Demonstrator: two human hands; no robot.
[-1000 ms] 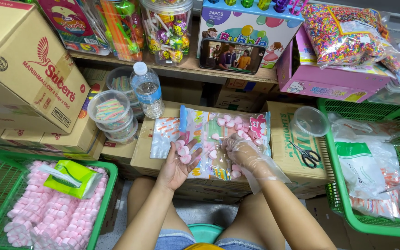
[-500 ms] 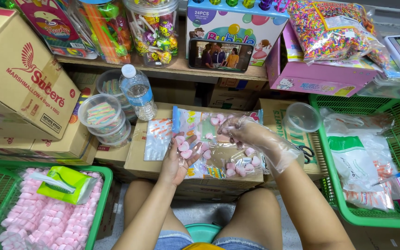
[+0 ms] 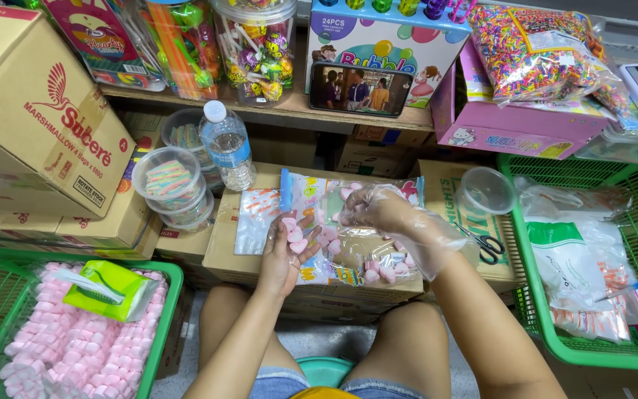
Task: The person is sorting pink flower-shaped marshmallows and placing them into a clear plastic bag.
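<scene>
— Over the knees, what does the left hand (image 3: pixel 283 255) hold?
— A few pink marshmallows (image 3: pixel 295 235) cupped in its bare, half-curled fingers, at the mouth of a clear printed bag (image 3: pixel 348 233) lying on a cardboard box (image 3: pixel 223 247).
— And the right hand (image 3: pixel 378 210)?
— Gloved in thin plastic, its fingers bent and pinching inside the bag — more marshmallows lie under it. Farther back stand a water bottle (image 3: pixel 227 144) and lidded tubs (image 3: pixel 167 177).

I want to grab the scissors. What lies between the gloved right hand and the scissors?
In the head view, only bare cardboard box top lies between the right hand and the scissors.
</scene>
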